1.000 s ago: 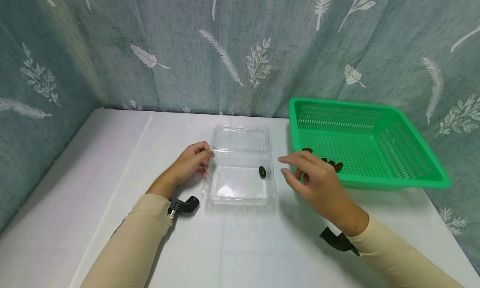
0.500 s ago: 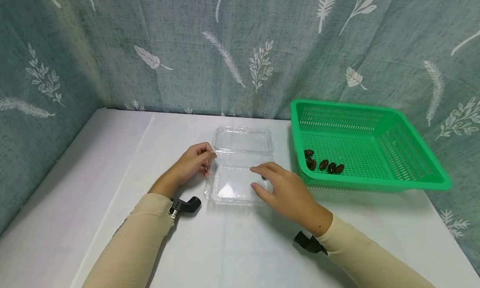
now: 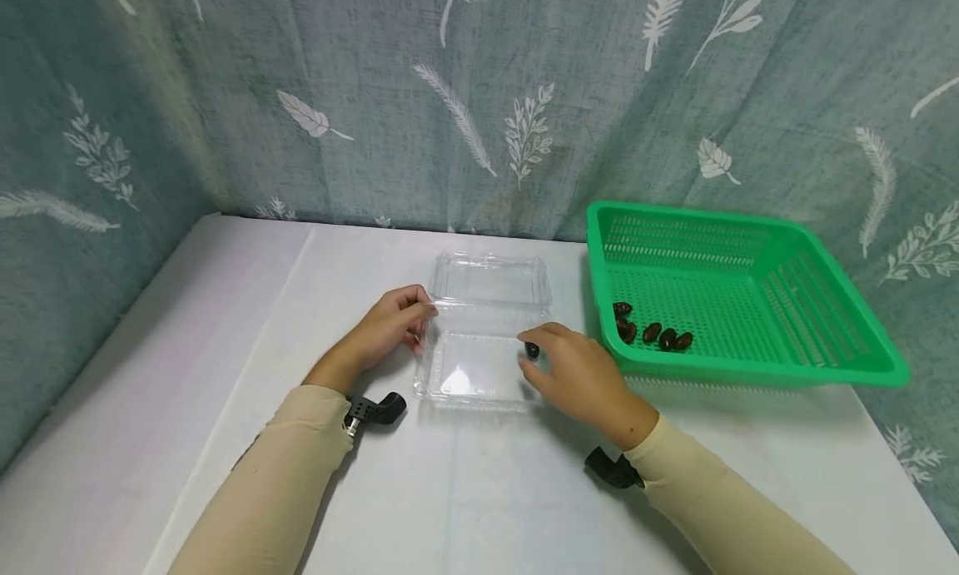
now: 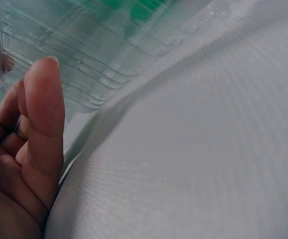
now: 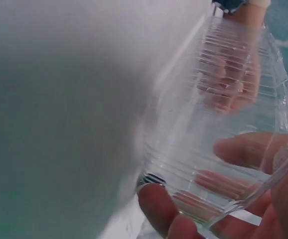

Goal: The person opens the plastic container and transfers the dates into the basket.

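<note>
A clear plastic clamshell box (image 3: 472, 396) lies with its lid folded back in the head view. My left hand (image 3: 393, 321) holds its left side, with the thumb (image 4: 45, 94) outside the ribbed wall in the left wrist view. One dark, glossy date (image 3: 532, 350) lies near the box's right side. My right hand (image 3: 580, 375) reaches over that side, its index finger and thumb spread apart around the date. In the right wrist view, a fingertip (image 5: 156, 201) is right beside the dark date (image 5: 151, 179), and another finger lies over the box.
A green plastic basket (image 3: 764, 367) stands at the right, by the curtain. Several reddish-brown dates (image 3: 652, 334) lie in its near left corner. A patterned grey-green curtain (image 3: 390, 142) hangs behind the white-covered table (image 3: 479, 492).
My right hand has moved left from beside the basket to over the box's right side, then slightly right as the date shows again. My left hand stays at the box's left side.
</note>
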### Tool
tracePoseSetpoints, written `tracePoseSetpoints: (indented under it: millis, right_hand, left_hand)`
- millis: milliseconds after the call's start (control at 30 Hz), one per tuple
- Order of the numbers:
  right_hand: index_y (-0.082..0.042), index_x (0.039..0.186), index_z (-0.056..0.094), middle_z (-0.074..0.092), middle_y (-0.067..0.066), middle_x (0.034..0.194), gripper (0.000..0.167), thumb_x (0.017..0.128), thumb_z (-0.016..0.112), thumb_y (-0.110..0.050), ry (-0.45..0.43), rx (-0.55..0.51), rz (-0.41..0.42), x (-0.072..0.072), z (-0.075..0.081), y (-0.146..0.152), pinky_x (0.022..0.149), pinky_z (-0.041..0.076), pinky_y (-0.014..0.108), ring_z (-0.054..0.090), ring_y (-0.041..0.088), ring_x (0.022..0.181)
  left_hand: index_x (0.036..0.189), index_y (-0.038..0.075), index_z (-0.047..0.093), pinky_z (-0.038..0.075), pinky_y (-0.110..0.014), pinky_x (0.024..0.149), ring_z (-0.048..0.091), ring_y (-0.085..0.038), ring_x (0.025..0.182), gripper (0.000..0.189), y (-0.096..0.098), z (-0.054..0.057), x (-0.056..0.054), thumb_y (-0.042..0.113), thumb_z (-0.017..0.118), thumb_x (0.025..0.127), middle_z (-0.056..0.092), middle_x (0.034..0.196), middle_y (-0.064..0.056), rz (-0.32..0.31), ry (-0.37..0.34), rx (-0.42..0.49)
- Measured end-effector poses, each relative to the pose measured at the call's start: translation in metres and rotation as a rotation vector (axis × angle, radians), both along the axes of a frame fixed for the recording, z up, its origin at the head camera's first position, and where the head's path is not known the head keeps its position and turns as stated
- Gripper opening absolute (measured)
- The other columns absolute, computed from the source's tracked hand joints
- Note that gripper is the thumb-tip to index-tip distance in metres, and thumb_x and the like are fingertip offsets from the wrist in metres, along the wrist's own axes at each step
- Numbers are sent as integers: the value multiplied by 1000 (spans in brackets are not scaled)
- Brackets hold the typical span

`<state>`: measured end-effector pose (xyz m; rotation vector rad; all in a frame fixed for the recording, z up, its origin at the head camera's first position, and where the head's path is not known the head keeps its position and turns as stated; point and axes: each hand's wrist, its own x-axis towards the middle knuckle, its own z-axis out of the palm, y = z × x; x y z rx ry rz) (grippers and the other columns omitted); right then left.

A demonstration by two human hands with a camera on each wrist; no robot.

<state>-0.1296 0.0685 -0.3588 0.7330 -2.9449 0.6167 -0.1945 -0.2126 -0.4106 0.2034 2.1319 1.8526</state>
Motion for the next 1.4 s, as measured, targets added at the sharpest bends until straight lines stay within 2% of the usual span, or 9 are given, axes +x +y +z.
tracePoseSetpoints:
  millis: [100,267,367,667,800,967,1067,1267,1400]
  right_hand:
    - [-7,123,69,69,8,120,36,91,70,-23,-31,45,-2,-4,0,-2,75,59,39,70,24,96]
    - [-5,129,66,66,11,122,43,92,69,-27,-86,196,0,-9,4,-8,66,57,36,69,23,89]
    - [-4,129,65,66,12,121,45,92,71,-27,-113,242,2,-12,6,-10,64,57,37,69,25,86]
    - [-5,120,71,69,10,113,36,86,76,-14,-143,158,-8,-17,5,-7,76,59,39,69,25,97]
    - [-5,117,72,71,9,106,31,86,75,-9,-186,115,21,-18,3,-8,79,58,39,68,23,96]
    - [-7,115,73,73,4,95,30,85,75,-7,-218,109,22,-18,3,-6,73,56,35,66,17,86]
    - [-9,112,74,73,2,93,27,85,75,-7,-183,114,24,-17,3,-6,72,56,35,66,16,85]
    - [-12,108,76,76,4,100,23,86,74,-7,-13,121,-6,-8,4,-8,68,58,36,71,20,89]
    - [-12,109,76,77,4,102,23,86,75,-7,44,92,-16,-2,5,-9,63,56,35,72,21,87]
  left_hand:
    - [96,-5,50,53,-26,51,51,-10,59,19,0,0,1,14,50,98,48,77,-2,-5,-3,2]
    - [96,-3,50,53,-26,50,51,-11,58,18,0,0,2,15,50,98,48,78,-2,6,-3,13]
    - [96,-3,50,53,-26,51,52,-11,58,18,1,0,1,14,49,98,49,78,-3,0,-8,16]
    - [96,-3,50,55,-28,52,53,-12,56,16,1,2,-1,13,49,97,50,77,-3,-3,-2,20]
    - [94,0,51,55,-28,52,54,-12,56,15,-1,0,0,14,49,97,50,75,-2,-3,6,19]
    - [93,-1,51,56,-28,52,54,-12,56,15,0,-1,1,14,49,97,51,74,-1,-27,23,21]
    - [94,-1,51,56,-28,52,54,-12,56,15,1,0,1,14,49,97,50,75,-1,-16,18,22]
    - [96,-5,50,56,-28,52,53,-11,58,19,2,1,2,14,50,98,50,77,-2,-11,5,5]
    - [96,-6,50,55,-28,52,52,-11,59,19,0,0,3,13,50,98,49,76,-3,-9,12,-6]
